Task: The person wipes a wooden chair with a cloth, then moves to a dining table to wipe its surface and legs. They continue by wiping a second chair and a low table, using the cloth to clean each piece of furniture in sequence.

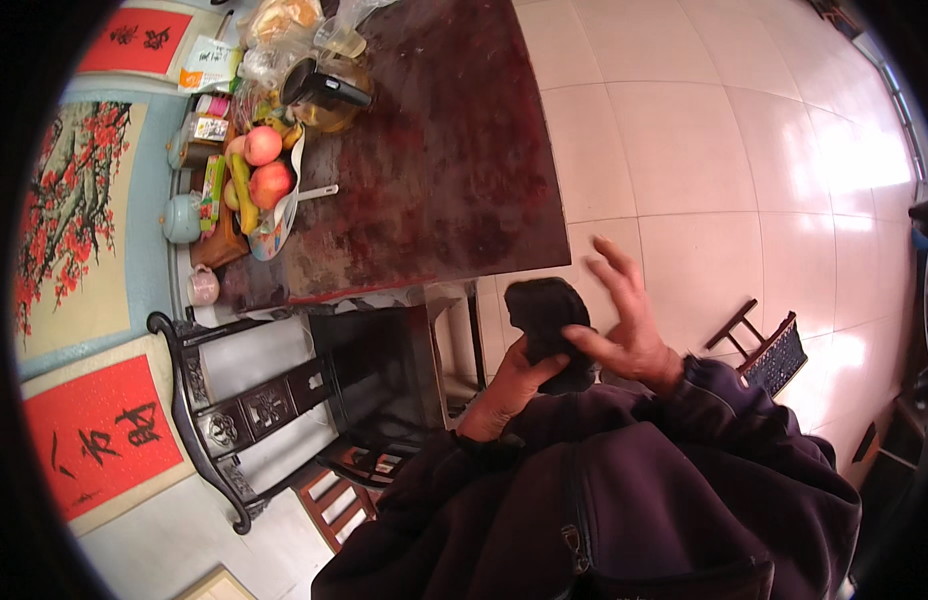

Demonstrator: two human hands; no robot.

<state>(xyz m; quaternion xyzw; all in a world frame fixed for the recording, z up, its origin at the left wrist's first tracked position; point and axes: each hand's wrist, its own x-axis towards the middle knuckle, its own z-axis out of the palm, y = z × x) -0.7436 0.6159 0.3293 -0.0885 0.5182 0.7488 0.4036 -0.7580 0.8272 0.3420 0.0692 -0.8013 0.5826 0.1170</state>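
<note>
My left hand (pixel 509 390) grips a soft black item (pixel 550 322), perhaps folded cloth or a shoe; its exact kind I cannot tell. Beside it, my right hand (pixel 621 322) is raised with fingers spread, its thumb at the item's right edge, touching or just over it. Both hands are in front of my dark zipped jacket (pixel 629 487), just off the near corner of a dark red wooden table (pixel 434 172).
Fruit, a plate with a white-handled utensil (pixel 318 193), a glass pitcher with a black lid (pixel 333 90) and a pink mug (pixel 203 286) stand along the table's left side. A carved dark chair (pixel 265 412) is at lower left. A small stool (pixel 771 360) stands on the tiled floor.
</note>
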